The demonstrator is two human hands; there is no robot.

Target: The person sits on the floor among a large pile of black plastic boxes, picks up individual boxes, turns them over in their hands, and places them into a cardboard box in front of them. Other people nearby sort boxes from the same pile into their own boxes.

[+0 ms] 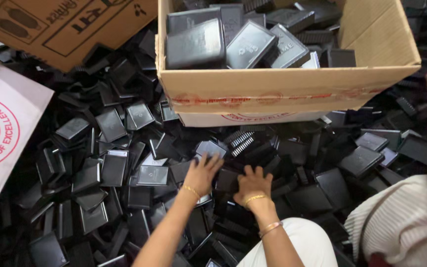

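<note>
Lots of flat black plastic cases [114, 168] lie in a big messy heap on the floor, tipped every which way. Most are square with shiny lids. Some show ribbed sides. One dark case [227, 180] sits in the heap between the 2 hands, touching both.

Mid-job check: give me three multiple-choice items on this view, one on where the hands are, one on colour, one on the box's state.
1. Where are the left hand and right hand?
A. inside the box
B. on the pile of cases
C. on the white board

2. What colour are the loose cases?
A. black
B. red
C. white

3. The cardboard box is:
A. taped shut
B. flattened
C. open, holding cases

Answers:
1 B, both hands press into the pile below the box.
2 A, the heap is black throughout.
3 C, its top is open and cases fill it.
</note>
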